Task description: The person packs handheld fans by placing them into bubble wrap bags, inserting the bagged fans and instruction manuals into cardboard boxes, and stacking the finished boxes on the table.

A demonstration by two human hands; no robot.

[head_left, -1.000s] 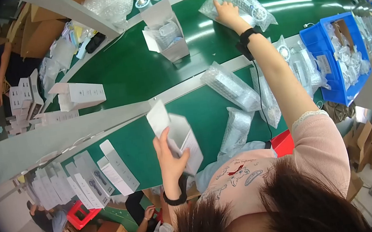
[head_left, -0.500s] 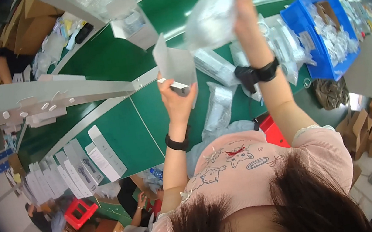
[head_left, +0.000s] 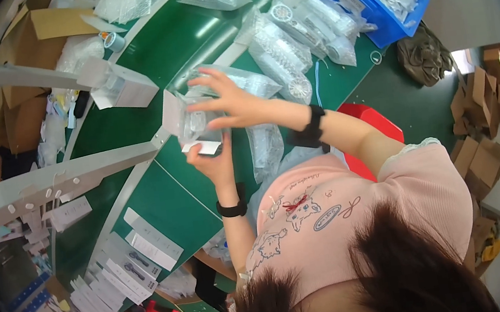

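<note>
My left hand (head_left: 213, 164) grips an open white box (head_left: 172, 110) from below, with the thumb on its near white flap. A clear plastic-wrapped item (head_left: 197, 122) shows inside the box; its kind cannot be made out. Just over the opening, my right hand (head_left: 227, 101) spreads its fingers and grasps nothing; whether its fingertips touch the box cannot be told. Behind that hand lies a bubble-wrapped package (head_left: 252, 80), with another wrapped package (head_left: 266, 147) beside my left wrist.
Several bubble-wrapped packages (head_left: 278, 57) lie right of the hands, near a blue bin (head_left: 363, 5) of small clear bags. Another open white box (head_left: 127, 87) stands at the left. White cartons (head_left: 121, 277) line the table's lower left. A metal post (head_left: 75, 172) crosses the left side.
My right hand has let go of the bubble-wrapped package it held up and has come down over the box. A wrapped item now shows in the box. The view has shifted.
</note>
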